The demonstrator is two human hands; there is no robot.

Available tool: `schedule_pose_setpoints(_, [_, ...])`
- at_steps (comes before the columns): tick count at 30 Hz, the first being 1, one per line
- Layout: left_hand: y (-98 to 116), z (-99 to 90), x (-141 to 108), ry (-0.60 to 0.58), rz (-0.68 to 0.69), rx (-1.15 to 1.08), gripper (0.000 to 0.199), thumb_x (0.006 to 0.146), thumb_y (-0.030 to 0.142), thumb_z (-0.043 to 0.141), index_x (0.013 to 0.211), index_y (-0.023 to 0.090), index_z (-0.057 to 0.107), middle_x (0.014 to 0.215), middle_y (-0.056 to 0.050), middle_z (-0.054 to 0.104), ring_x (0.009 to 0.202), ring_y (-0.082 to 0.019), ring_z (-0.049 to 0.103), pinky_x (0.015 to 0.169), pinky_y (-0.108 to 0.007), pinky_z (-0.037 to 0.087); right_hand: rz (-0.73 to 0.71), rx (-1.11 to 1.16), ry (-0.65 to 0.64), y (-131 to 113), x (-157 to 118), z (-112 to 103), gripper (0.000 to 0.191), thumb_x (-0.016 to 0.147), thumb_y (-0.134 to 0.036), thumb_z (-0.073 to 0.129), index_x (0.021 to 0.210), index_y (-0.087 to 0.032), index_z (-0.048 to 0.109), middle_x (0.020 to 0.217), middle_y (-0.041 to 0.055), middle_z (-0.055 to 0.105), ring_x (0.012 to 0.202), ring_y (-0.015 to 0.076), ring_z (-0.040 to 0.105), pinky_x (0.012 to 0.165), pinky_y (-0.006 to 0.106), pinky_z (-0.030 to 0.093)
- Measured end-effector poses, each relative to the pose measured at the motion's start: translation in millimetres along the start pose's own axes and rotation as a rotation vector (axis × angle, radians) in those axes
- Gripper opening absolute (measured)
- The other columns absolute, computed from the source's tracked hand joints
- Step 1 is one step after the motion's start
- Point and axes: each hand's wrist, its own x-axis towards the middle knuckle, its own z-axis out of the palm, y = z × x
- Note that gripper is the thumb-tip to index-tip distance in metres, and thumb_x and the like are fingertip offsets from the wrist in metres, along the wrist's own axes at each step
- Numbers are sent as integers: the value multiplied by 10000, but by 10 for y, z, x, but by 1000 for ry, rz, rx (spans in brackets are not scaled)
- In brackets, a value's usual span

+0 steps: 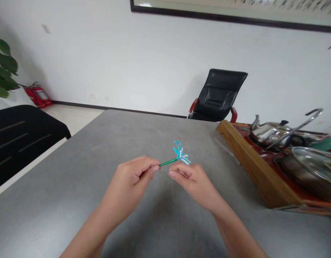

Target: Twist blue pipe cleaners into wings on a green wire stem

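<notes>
An artificial flower point(179, 156) with light blue petals edged in pale, shiny beads or wire sits on a thin green stem. Thumb and fingers of my left hand point(134, 177) pinch the stem's lower end, so the flower tilts up to the right above the table. Just below the petals is my right hand point(193, 181), its fingers curled and the thumb pressed to the index finger. Whether anything is in that pinch is hidden. The right hand's knuckles overlap the underside of the flower head, and I cannot tell if they touch it.
Both hands are over a grey table point(82, 172). At right, a wooden tea tray point(251, 179) carries a metal kettle point(271, 132) and a lidded pot point(310, 172). Beyond the table stands a black chair point(221, 93); another black seat point(23, 136) is at left.
</notes>
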Motion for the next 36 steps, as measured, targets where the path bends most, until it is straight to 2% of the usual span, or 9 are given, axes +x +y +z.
schedule_pose_setpoints(3, [26, -11, 2, -88, 12, -60, 206, 923, 209, 465, 839, 183, 652, 638, 27, 543, 609, -96, 519, 578, -198, 365, 24, 162, 4, 62, 19, -10, 219, 885, -335, 538, 758, -176, 620, 611, -38, 477, 590, 103, 430, 558, 225, 319])
schedule_pose_setpoints(6, [50, -29, -3, -188, 31, -95, 225, 937, 223, 447, 876, 194, 662, 646, 25, 537, 607, -96, 514, 581, -200, 361, -40, 271, -19, 83, 30, -43, 233, 871, -347, 559, 743, -161, 612, 685, -9, 540, 650, 114, 469, 590, 228, 355])
schedule_pose_setpoints(12, [100, -53, -20, -390, 131, -106, 259, 952, 235, 431, 805, 184, 638, 662, 23, 518, 620, -92, 509, 606, -202, 363, -16, 347, -72, 119, 47, -80, 235, 832, -367, 609, 740, -152, 636, 665, -5, 570, 629, 109, 490, 583, 223, 380])
schedule_pose_setpoints(21, [95, -54, -14, -579, 166, 70, 253, 947, 172, 424, 755, 188, 589, 678, 31, 518, 634, -91, 516, 579, -194, 331, -47, 397, -144, 55, 11, -131, 168, 829, -296, 631, 745, -156, 667, 702, -10, 598, 662, 100, 519, 623, 216, 400])
schedule_pose_setpoints(26, [104, -70, -51, -597, 174, 135, 250, 928, 123, 436, 735, 190, 581, 676, 36, 540, 633, -90, 538, 566, -190, 324, -79, 283, -154, -8, -3, -202, 180, 837, -271, 625, 710, -148, 660, 675, -19, 576, 634, 88, 510, 609, 200, 394])
schedule_pose_setpoints(31, [97, -64, -68, -527, 132, 257, 247, 916, 133, 442, 751, 206, 611, 695, 32, 590, 621, -104, 576, 552, -211, 315, -125, 124, -118, -93, -47, -281, 212, 882, -276, 566, 733, -153, 653, 689, -9, 594, 641, 95, 535, 605, 202, 400])
schedule_pose_setpoints(36, [42, -19, -61, -407, 64, 337, 277, 915, 156, 420, 786, 227, 655, 699, 15, 619, 609, -124, 598, 551, -212, 345, -218, -320, -26, -287, -167, -269, 240, 931, -215, 471, 753, -187, 630, 661, -22, 567, 628, 95, 521, 593, 218, 348])
